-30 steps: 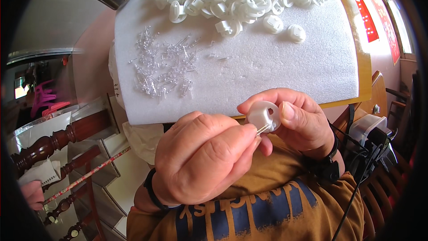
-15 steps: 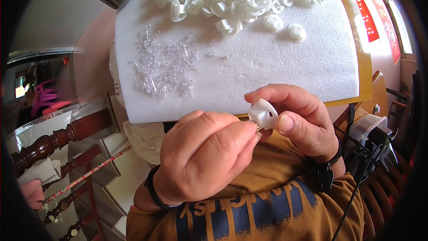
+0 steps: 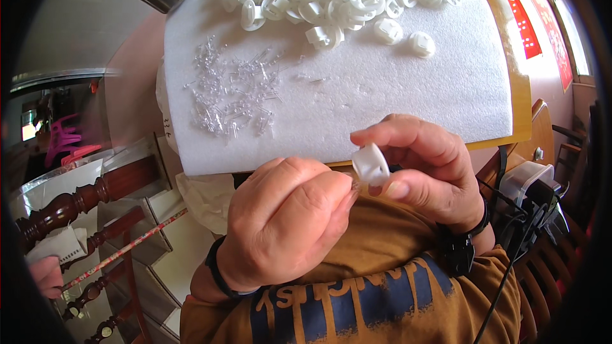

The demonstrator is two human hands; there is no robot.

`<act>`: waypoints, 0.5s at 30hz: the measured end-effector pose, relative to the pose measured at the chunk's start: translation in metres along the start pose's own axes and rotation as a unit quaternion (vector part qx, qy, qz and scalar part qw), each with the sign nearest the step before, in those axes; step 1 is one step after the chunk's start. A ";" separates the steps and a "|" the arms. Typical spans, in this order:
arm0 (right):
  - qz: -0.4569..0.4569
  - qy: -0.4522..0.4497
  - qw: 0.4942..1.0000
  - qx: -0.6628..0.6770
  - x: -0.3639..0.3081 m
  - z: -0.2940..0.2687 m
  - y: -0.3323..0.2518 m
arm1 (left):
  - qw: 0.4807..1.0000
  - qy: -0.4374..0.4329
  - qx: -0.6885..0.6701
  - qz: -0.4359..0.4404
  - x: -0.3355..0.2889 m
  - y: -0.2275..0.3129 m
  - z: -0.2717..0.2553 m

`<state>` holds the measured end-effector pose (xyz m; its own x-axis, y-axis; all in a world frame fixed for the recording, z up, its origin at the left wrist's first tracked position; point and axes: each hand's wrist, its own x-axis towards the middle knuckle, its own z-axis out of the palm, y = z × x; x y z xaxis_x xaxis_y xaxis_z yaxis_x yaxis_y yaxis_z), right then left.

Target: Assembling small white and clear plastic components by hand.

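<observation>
foam sheet (image 3: 395, 89) fills the far side; left hand (image 3: 287, 220) pinches its fingertips together, contents too small to tell; right hand (image 3: 437, 172), half-curled, grips a tilted white plastic piece (image 3: 366, 164) just right of those fingertips.

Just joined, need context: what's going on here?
A person's right hand has a round white plastic piece in its grip, thumb against fingers. The left hand is pinched just beside it; whatever it holds is too small to make out. Beyond, on a white foam sheet, lie scattered clear parts with thin leads and a white plastic pile.
</observation>
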<state>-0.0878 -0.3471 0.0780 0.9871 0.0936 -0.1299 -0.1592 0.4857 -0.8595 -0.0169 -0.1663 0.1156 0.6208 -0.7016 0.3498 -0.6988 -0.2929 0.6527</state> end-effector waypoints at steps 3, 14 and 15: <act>-0.030 -0.005 0.999 -0.036 0.001 0.000 0.001 | 0.999 -0.013 0.029 0.008 0.002 0.004 -0.001; -0.093 0.039 0.986 -0.131 0.007 -0.020 -0.017 | 0.993 -0.067 -0.040 -0.084 0.014 -0.002 0.000; -0.124 0.114 0.971 -0.171 0.008 -0.026 -0.023 | 0.991 -0.085 -0.022 -0.099 0.013 -0.002 -0.005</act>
<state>-0.0762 -0.3795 0.0839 0.9788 -0.2026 0.0291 0.0600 0.1477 -0.9872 -0.0064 -0.1717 0.1221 0.6730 -0.7333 0.0963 -0.5510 -0.4102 0.7268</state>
